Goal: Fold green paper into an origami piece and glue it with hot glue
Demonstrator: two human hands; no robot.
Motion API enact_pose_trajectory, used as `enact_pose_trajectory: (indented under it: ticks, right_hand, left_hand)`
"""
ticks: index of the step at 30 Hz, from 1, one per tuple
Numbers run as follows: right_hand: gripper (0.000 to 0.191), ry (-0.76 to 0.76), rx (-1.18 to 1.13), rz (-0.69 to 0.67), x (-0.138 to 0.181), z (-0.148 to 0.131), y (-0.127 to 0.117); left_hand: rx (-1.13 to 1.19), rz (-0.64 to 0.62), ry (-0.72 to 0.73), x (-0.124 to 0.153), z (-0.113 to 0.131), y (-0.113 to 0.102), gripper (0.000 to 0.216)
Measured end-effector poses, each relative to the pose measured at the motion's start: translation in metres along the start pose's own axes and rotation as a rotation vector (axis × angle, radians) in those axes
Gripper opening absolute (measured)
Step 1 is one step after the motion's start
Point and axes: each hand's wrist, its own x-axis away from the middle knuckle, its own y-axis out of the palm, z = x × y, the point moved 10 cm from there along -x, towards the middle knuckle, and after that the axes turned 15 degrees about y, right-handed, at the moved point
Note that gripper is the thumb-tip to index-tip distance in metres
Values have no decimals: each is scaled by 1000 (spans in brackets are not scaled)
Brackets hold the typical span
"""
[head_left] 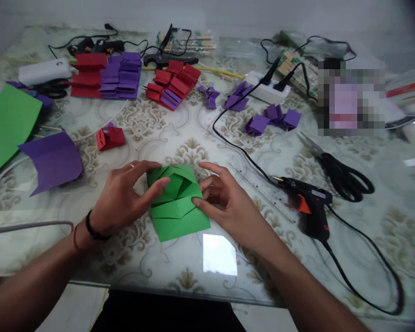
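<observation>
Grip, left hand (126, 196): open, thumb over folded green paper (180, 223). Right hand (230, 198): half-curled at the paper's right edge; pinch cannot be told. Paper lies on worktop (131, 267) between both, equally near, long axis near-to-far.

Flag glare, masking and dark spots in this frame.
Head view: four-sided white glare patch on the glossy floral-patterned tabletop, just below the folded green paper piece, whose creases stay readable; head view: coarse pixelated block at upper right hides detail; head view: top right corner darkens.
</observation>
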Motion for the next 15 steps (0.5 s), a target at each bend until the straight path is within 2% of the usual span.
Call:
enact_pose_trajectory:
  ticks: [2,4,8,11,15]
  right_hand:
    - [55,-7,53,35,-1,2,-2]
    - [45,-60,183,130,1,-3,-8]
    - [21,-345,551,320,20,-35,-5]
    - [16,-528,730,263,34,-50,18]
    - [32,-547,915,148,37,-43,41]
  left_hand:
    - [-20,-9,36,-2,1,2,35]
    - [-42,-4,79,-2,2,3,30]
    - [-81,1,110,0,1,7,27]
    - [-126,1,164,2,7,8,28]
    - [-150,-4,274,2,19,13,28]
